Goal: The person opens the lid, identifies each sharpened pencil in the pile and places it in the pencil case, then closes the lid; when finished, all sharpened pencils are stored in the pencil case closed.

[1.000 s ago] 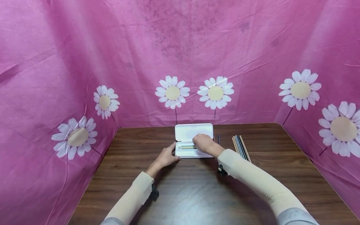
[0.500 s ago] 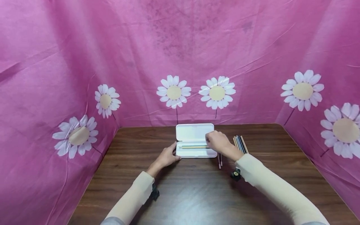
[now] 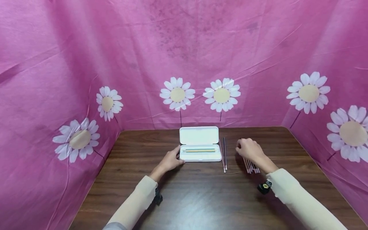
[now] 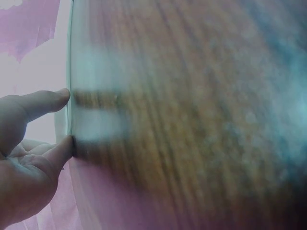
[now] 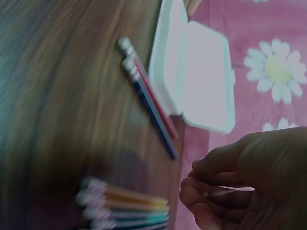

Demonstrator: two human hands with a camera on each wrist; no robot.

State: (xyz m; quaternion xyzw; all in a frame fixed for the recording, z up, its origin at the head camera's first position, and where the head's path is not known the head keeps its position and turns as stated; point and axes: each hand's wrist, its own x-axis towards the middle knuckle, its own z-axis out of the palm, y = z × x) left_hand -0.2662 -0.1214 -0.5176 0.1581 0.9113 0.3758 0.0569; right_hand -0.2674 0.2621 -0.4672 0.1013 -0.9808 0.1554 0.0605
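Observation:
A white pencil case [image 3: 189, 157] lies with its lid up near the back of the table, several pencils [image 3: 201, 150] lined up inside. My left hand [image 3: 169, 160] grips its left end, thumb at the front corner and fingers along the side. To the right, my right hand [image 3: 250, 150] is over a row of several pencils [image 3: 252, 167] with white eraser ends, covering their far ends. In the right wrist view its fingers [image 5: 189, 196] are loosely curled with nothing between them. Between case and row lie a red pencil [image 5: 156, 93] and a dark blue pencil [image 5: 154, 117].
The dark wooden table [image 3: 184, 191] reaches back to a pink cloth [image 3: 138, 64] with white daisies, which also hangs on both sides. The raised lid [image 3: 199, 135] leans back just short of the cloth.
My right hand has moved right from the case to the pencil row, uncovering the pencils in the case and the red and dark blue ones beside it. My left hand has stayed put.

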